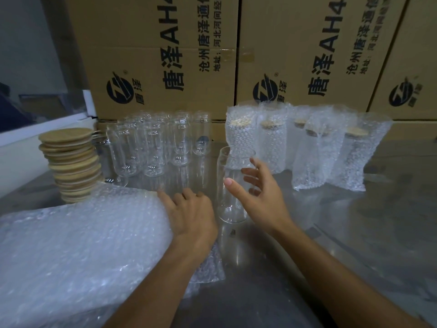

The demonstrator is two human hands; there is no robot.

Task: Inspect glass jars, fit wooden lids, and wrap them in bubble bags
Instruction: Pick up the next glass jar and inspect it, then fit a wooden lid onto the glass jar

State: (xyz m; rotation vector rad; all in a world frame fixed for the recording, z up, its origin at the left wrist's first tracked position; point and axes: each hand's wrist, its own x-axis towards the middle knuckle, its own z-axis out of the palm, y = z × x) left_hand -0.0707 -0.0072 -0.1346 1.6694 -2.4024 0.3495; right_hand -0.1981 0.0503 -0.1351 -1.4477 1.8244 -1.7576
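A clear glass jar (pixel 230 207) stands upright and lidless on the steel table in the middle. My right hand (pixel 257 192) is spread around its right side, thumb in front and fingers behind; whether it touches the glass I cannot tell. My left hand (pixel 191 216) rests with fingers curled over the right edge of a thick pile of bubble bags (pixel 78 247). A leaning stack of round wooden lids (pixel 73 164) stands at the left. Several bare jars (pixel 151 147) are grouped behind. Several lidded jars wrapped in bubble bags (pixel 307 147) stand at the right.
Large printed cardboard boxes (pixel 165 58) form a wall along the back of the steel table (pixel 369 233). A white ledge (pixel 45 129) runs along the left side. Bare table surface lies at the front right.
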